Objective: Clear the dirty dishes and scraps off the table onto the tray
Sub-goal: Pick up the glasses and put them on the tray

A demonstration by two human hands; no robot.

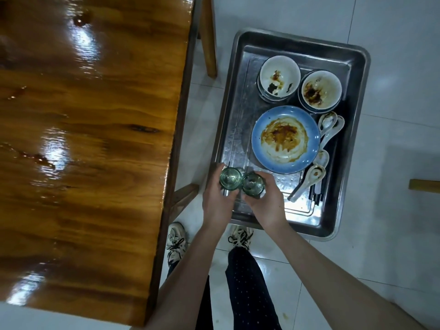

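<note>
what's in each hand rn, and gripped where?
The left hand grips a green glass round its side wall. The right hand grips a second green glass the same way. Both mouths face up, at the tray's near left corner.

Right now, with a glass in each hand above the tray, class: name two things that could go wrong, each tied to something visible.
1. The left hand and right hand hold the left glass and right glass almost rim to rim; they could knock and chip.
2. Both hang over the near left rim of the tray; set there, one might tip onto the floor tiles.
</note>
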